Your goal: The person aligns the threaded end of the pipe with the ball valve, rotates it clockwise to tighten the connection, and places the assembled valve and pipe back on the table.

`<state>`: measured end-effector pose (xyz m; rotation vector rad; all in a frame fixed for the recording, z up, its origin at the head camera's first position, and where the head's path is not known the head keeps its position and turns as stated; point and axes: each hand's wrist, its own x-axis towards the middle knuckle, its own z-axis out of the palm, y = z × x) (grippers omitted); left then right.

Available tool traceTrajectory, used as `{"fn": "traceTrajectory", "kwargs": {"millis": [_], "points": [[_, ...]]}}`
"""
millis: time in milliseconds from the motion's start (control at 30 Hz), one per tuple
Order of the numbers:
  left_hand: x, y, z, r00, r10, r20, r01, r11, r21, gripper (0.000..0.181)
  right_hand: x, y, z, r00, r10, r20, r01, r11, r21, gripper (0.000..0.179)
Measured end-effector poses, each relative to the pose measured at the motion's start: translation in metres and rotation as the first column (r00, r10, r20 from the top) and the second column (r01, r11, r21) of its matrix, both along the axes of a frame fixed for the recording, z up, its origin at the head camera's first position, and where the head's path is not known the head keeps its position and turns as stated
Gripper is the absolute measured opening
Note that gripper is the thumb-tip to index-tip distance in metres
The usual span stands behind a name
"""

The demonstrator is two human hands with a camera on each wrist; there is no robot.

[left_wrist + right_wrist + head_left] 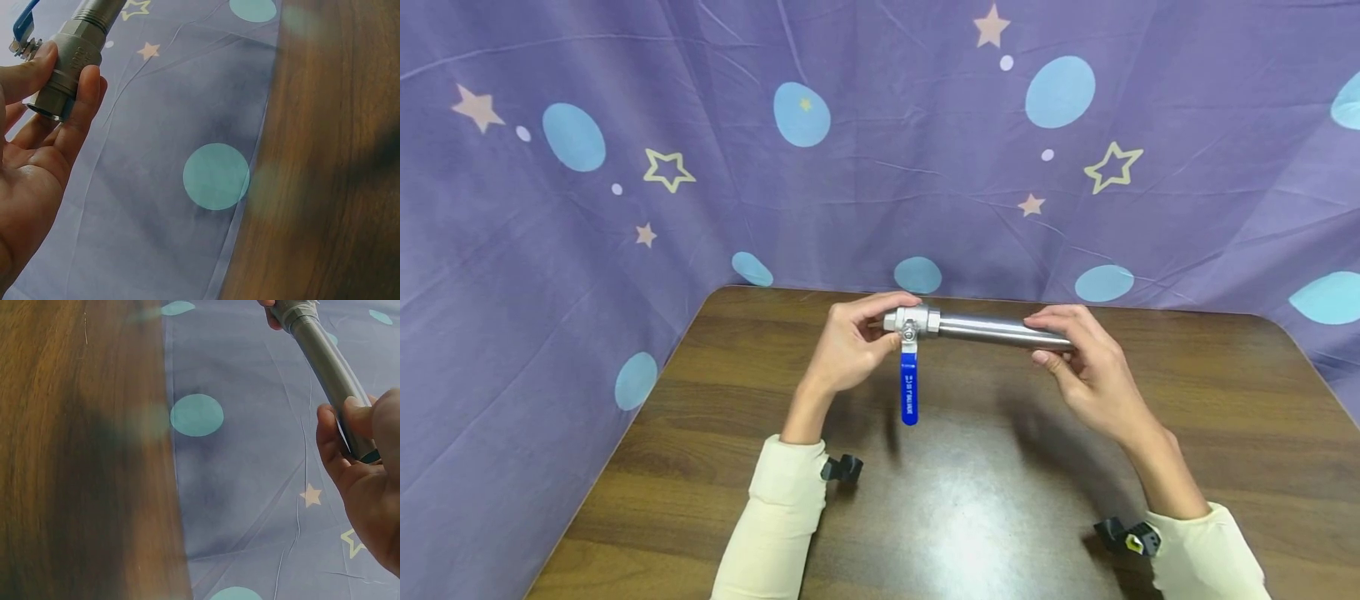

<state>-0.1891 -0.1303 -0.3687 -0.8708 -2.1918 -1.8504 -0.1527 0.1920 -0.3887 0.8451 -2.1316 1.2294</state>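
Note:
A silver ball valve [917, 319] with a blue lever handle [909, 387] is joined to a shiny metal pipe [985, 327], held level above the table. My left hand [852, 343] grips the valve body, thumb on the near side and fingers behind. The lever hangs toward me. My right hand [1093, 371] pinches the pipe near its right end between thumb and fingers. In the left wrist view, threads show where the pipe [103, 11] meets the valve [72, 62]. The right wrist view shows the pipe's open end by my right palm [375, 500].
Below the hands lies a brown wooden table [700, 467]. A purple curtain [865, 200] with stars and blue ovals hangs behind it and along its left side. Black wrist mounts [842, 469] sit at both sleeves.

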Motion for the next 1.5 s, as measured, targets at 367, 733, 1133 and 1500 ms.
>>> {"fn": "traceTrajectory", "kwargs": {"millis": [367, 733, 1133, 1500], "points": [[0.0012, 0.0003, -0.0003, 1.0, -0.008, 0.003, 0.008, 1.0, 0.005, 0.046, 0.0, -0.0017, -0.001, 1.0, -0.016, 0.021, 0.017, 0.998, -0.056, 0.053], [0.0007, 0.0009, -0.002, 1.0, -0.012, -0.006, 0.012, 1.0, 0.003, 0.047, 0.0001, 0.0, -0.0025, 0.994, -0.001, 0.113, 0.009, 0.998, -0.069, 0.045], [0.0001, 0.001, -0.0016, 1.0, -0.009, 0.004, 0.009, 1.0, -0.003, 0.047, -0.0025, 0.0005, -0.0048, 0.997, 0.0, 0.082, 0.003, 0.999, -0.039, 0.04], [-0.0004, -0.001, -0.0003, 1.0, -0.006, 0.01, 0.006, 1.0, 0.016, 0.046, 0.0039, -0.0003, -0.0023, 0.982, 0.112, 0.155, -0.094, 0.989, -0.118, 0.06]]}}
